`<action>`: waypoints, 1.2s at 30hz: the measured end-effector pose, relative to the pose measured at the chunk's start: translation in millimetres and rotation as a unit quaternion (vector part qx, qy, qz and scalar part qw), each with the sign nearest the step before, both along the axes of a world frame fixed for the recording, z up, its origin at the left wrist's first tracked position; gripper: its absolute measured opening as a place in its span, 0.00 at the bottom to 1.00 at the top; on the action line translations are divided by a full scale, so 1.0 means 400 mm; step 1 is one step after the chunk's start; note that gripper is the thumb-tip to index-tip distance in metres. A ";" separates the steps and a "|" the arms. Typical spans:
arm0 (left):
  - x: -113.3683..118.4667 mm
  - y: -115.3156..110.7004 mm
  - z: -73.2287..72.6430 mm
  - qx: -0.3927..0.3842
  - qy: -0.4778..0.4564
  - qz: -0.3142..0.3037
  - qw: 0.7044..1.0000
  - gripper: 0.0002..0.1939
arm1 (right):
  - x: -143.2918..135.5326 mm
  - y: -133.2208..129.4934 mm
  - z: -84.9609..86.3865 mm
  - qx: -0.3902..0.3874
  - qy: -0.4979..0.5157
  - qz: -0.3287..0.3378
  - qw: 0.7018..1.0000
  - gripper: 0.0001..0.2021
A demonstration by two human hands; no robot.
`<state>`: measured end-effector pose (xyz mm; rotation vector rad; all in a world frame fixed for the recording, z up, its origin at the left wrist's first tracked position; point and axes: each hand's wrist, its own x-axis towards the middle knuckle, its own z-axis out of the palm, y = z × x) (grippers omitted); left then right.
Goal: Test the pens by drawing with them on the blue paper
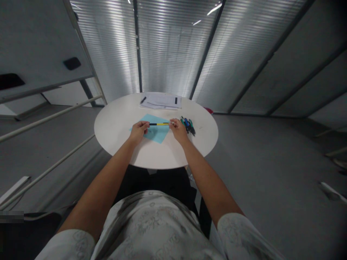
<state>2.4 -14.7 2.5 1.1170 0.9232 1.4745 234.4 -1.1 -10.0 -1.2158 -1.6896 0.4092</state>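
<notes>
A slim black and yellow pen (pixel 159 124) is stretched sideways between my two hands, above a light blue sheet of paper (pixel 158 135). My left hand (pixel 139 130) pinches its black end. At the yellow end, the fingers of my right hand (pixel 178 129) are closed round it. The blue sheet lies at an angle on the round white table (pixel 154 159). Just right of my right hand is a group of several dark, green and blue pens (pixel 189 125).
White papers (pixel 161 100) with two small dark items on them lie at the table's far edge. Pale metal rails (pixel 51 117) and a grey board (pixel 40 43) stand on the left. Window blinds (pixel 168 50) rise behind the table.
</notes>
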 end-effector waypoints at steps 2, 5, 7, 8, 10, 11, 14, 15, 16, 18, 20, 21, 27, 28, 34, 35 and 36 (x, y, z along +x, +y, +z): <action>0.000 0.001 -0.001 0.002 -0.002 0.004 1.000 0.09 | -0.003 -0.006 0.006 0.002 0.005 -0.016 1.000 0.15; 0.000 0.003 -0.004 -0.004 -0.003 0.012 1.000 0.09 | -0.007 -0.013 0.013 0.007 0.005 -0.008 1.000 0.13; -0.001 0.005 -0.006 -0.005 -0.004 0.017 1.000 0.08 | -0.009 -0.013 0.015 0.015 0.017 0.004 1.000 0.12; -0.001 0.006 -0.006 -0.005 -0.004 0.018 1.000 0.08 | -0.010 -0.013 0.015 0.019 0.024 0.010 0.999 0.11; -0.004 0.007 -0.007 -0.006 -0.001 0.017 1.000 0.09 | -0.010 -0.011 0.014 0.022 0.035 0.017 0.999 0.10; -0.005 0.007 -0.007 -0.008 0.002 0.017 1.000 0.09 | -0.010 -0.010 0.014 0.021 0.038 0.019 0.999 0.10; -0.006 0.006 -0.007 -0.010 0.008 0.014 1.000 0.10 | -0.010 -0.012 0.016 0.021 0.043 0.023 0.999 0.09; -0.006 0.006 -0.006 -0.011 0.009 0.013 1.000 0.11 | -0.010 -0.014 0.017 0.023 0.043 0.027 0.998 0.09; -0.006 0.005 -0.005 -0.011 0.009 0.013 1.000 0.11 | -0.011 -0.018 0.020 0.027 0.042 0.031 0.998 0.08; -0.004 0.004 -0.005 -0.012 0.007 0.018 1.000 0.14 | -0.013 -0.025 0.026 0.032 0.034 0.042 0.998 0.08; -0.003 0.004 -0.005 -0.013 0.008 0.024 1.000 0.16 | -0.016 -0.033 0.031 0.032 0.027 0.046 0.998 0.09; -0.003 0.004 -0.005 -0.013 0.011 0.024 1.000 0.16 | -0.018 -0.037 0.033 0.030 0.026 0.042 0.998 0.09; -0.005 0.007 -0.010 -0.002 0.018 0.014 1.000 0.12 | -0.021 -0.052 0.040 -0.013 0.020 0.031 0.999 0.14; -0.005 0.007 -0.010 -0.003 0.016 0.015 1.000 0.11 | -0.021 -0.051 0.039 -0.016 0.017 0.033 0.999 0.14; -0.001 0.000 0.002 -0.016 -0.003 0.029 0.999 0.11 | -0.025 -0.039 0.030 0.016 0.022 0.031 0.999 0.11; 0.000 -0.001 0.004 -0.014 -0.004 0.026 1.000 0.11 | -0.024 -0.039 0.030 0.018 0.020 0.029 0.999 0.12; -0.001 -0.002 0.005 -0.013 -0.003 0.022 1.000 0.11 | -0.023 -0.040 0.030 0.017 0.016 0.025 0.999 0.13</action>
